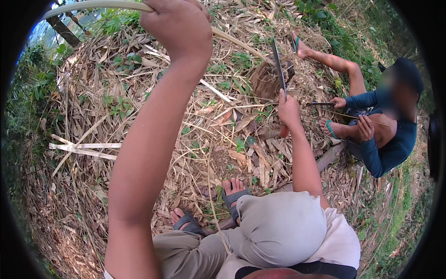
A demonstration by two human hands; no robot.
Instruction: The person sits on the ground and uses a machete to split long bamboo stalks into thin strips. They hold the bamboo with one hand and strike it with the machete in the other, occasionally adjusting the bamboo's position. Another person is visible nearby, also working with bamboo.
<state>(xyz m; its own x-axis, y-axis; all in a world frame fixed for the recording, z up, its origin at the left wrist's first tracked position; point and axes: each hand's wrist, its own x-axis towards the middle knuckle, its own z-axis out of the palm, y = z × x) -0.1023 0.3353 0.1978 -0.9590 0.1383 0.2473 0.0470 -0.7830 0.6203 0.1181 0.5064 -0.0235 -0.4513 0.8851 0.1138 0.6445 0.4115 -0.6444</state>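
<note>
High at the top, my left hand [179, 23] is closed round a long pale strip [100, 4] that looks like split bamboo. One part of the strip curves away to the upper left. Its other part [239, 44] slants down right to the top of a brown wooden stump [265, 81], close to the blade. My right hand [289, 110] grips a long-bladed machete [278, 65] by its orange-red handle. The blade stands upright in front of the stump; whether it touches the strip I cannot tell.
A person [395, 116] in a dark blue top sits at the right, holding a knife [321, 103] and a thin strip [377, 122]. Pale split strips [86, 148] lie at the left on dry leaves. A log [330, 156] lies beside my knee. Green plants [320, 18] border the ground.
</note>
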